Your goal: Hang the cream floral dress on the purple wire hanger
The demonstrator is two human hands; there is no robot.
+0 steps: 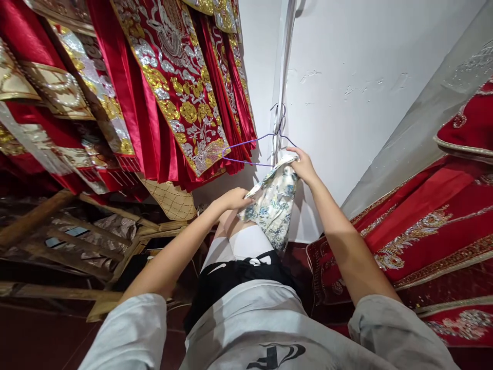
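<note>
A pale floral garment (274, 203) hangs between my two hands, in front of a white wall. My left hand (233, 198) is closed on its lower left edge. My right hand (304, 164) pinches its upper right corner, just below a purple wire hanger (252, 149). The hanger hangs by its hook on a white vertical pipe (283, 77) in the wall's corner.
Red robes with gold and silver embroidery (173, 87) hang in a row at the upper left. More red embroidered cloth (423, 226) lies at the right. A wooden frame (77, 241) stands at the left. The wall (346, 67) is close ahead.
</note>
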